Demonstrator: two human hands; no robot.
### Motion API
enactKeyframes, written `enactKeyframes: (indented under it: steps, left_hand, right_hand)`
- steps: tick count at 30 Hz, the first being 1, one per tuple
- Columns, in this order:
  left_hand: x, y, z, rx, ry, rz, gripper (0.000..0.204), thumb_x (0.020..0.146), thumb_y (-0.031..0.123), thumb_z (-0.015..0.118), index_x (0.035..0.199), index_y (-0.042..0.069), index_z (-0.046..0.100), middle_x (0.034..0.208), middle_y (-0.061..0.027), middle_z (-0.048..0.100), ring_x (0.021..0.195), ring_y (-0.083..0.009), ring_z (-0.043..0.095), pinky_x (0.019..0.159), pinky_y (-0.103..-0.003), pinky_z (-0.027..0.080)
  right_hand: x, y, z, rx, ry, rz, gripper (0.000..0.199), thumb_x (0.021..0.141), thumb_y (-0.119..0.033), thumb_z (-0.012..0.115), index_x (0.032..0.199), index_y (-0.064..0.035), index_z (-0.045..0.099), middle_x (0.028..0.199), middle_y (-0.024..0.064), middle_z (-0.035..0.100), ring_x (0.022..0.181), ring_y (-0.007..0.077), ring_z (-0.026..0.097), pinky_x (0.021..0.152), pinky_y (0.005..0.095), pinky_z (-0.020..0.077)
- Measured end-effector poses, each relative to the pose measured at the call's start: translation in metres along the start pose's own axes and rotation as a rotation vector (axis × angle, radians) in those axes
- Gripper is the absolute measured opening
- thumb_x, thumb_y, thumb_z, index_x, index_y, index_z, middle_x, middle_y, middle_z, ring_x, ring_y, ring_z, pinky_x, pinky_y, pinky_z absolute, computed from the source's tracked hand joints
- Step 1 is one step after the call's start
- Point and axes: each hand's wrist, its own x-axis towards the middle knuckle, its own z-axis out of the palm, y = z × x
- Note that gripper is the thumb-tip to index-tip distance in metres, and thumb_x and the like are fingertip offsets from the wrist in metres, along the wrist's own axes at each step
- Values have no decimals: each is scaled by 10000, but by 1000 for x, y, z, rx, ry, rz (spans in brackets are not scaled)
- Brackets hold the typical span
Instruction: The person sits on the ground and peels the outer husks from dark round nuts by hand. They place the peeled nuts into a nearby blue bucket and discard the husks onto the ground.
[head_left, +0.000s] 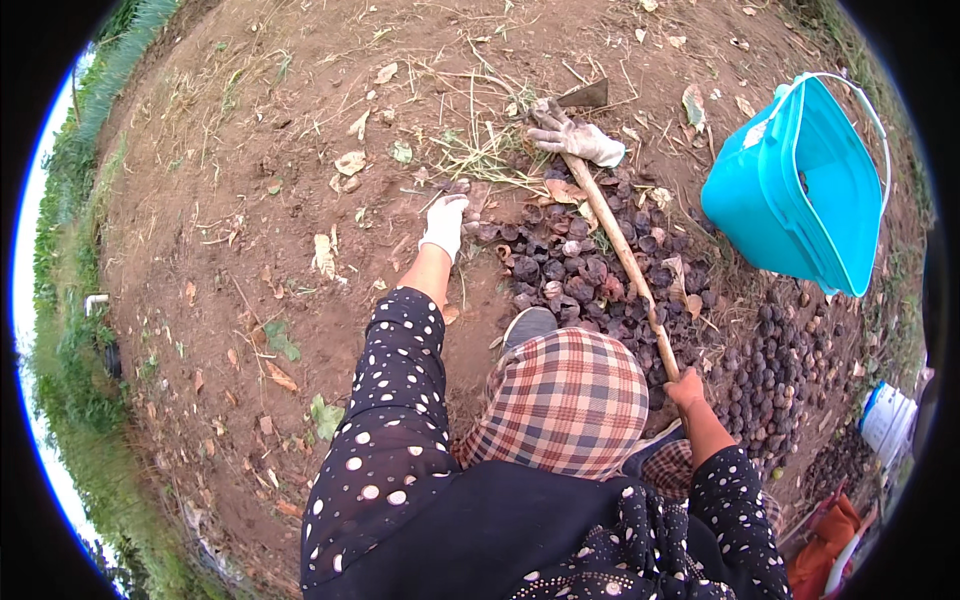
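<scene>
My right hand (686, 388), bare, is closed round the lower end of the wooden handle (622, 245) of a hoe. The handle slants up over a heap of dark, shrivelled nut husks (575, 268). At its far end the metal hoe blade (586, 94) rests on the soil, and an empty, dirty glove (580, 138) lies over the joint. My left hand (443, 222), in a white glove, is low over the soil left of the heap. Its fingers are curled by a small dark lump (457, 187); what they hold is hard to make out.
A turquoise bucket (780, 190) with a white handle stands tilted at the right. Round dark nuts (782, 370) lie below it, near a white bucket (888, 425). Dry leaves and cut grass (490, 150) litter the brown soil. My checked knee and shoe (530, 325) are beside the heap.
</scene>
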Motion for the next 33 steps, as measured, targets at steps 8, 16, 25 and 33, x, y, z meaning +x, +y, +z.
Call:
enactKeyframes:
  steps: [8, 16, 25, 33]
  left_hand:
    - [27, 45, -4, -260, 146, 318, 208, 944, 44, 581, 1151, 44, 557, 972, -118, 654, 729, -226, 684, 589, -329, 594]
    - [20, 25, -14, -213, 116, 162, 219, 914, 17, 585, 1127, 33, 537, 850, -122, 650, 597, -219, 649, 509, -322, 561]
    - [24, 21, -43, -43, 155, 118, 235, 840, -12, 609, 1065, 57, 618, 842, -79, 664, 650, -171, 631, 577, -340, 566]
    - [37, 40, -16, 1301, 196, 580, 541, 758, 268, 752, 1265, 146, 606, 1148, -218, 662, 1108, -378, 633, 949, -445, 514]
  right_hand:
    - [-12, -20, -106, 462, -833, 169, 238, 862, -183, 779, 904, 22, 664, 770, 146, 696, 646, 287, 716, 596, 432, 616]
    - [17, -113, -175, 977, -980, -193, 610, 990, -601, 443, 1131, -25, 586, 775, 145, 692, 576, 249, 698, 472, 372, 587]
    - [-8, -124, -152, 744, -283, -316, 385, 959, -442, 655, 830, -93, 558, 565, -17, 473, 408, 90, 416, 362, 264, 321]
    - [-35, -52, -176, 664, -79, -489, 405, 950, -447, 666, 836, -78, 541, 613, -57, 458, 480, 46, 400, 425, 230, 323]
